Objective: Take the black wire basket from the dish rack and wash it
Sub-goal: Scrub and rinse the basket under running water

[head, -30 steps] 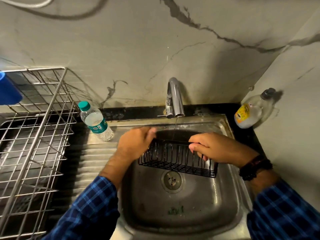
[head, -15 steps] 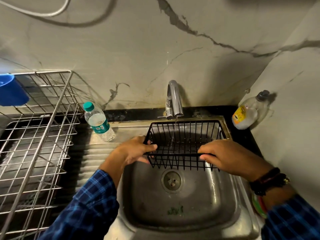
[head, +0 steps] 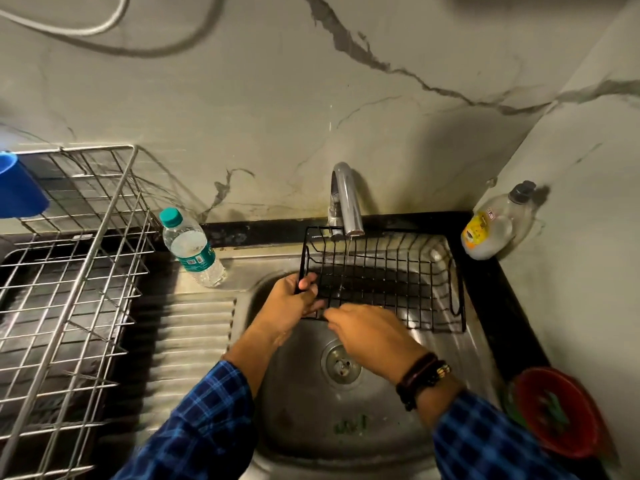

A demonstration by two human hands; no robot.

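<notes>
The black wire basket (head: 384,271) hangs over the steel sink (head: 311,431), tipped so its open side faces me. A thin stream from the tap (head: 346,199) runs into it. My left hand (head: 291,306) grips the basket's left rim, thumb curled over the wire. My right hand (head: 367,332) lies on the near bottom edge with its fingertips at the wire close to my left hand; whether those fingers pinch the wire is hidden. The steel dish rack (head: 72,271) stands at the left.
A water bottle (head: 192,249) with a teal cap stands on the drainboard between rack and sink. A soap bottle (head: 495,226) leans in the back right corner. A red bowl (head: 554,410) sits at the right of the sink. A blue cup (head: 19,188) hangs at the rack's left.
The basket has been turned from side-on to open side facing me and raised nearer the tap. My right hand slid left along the near edge towards my left hand.
</notes>
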